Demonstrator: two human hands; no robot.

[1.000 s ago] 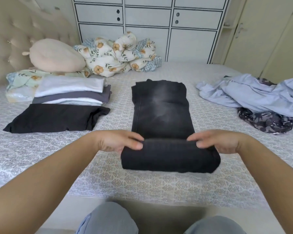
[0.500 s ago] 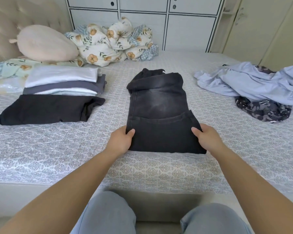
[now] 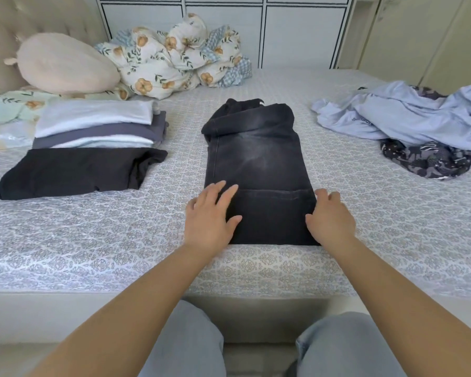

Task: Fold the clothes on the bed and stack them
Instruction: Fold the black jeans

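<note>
You have just laid the near end of the black jeans [image 3: 256,170] over onto themselves and let go of the roll you held a second ago, so this fold is down and the jeans lie in the middle of the bed [image 3: 93,240], one more fold from joining the folded stack [image 3: 98,126]. Your left hand [image 3: 210,219] rests flat on the fold's left edge, fingers straight and released. Your right hand [image 3: 329,219] sits at the right edge, fingers loosely bent, gripping nothing.
</note>
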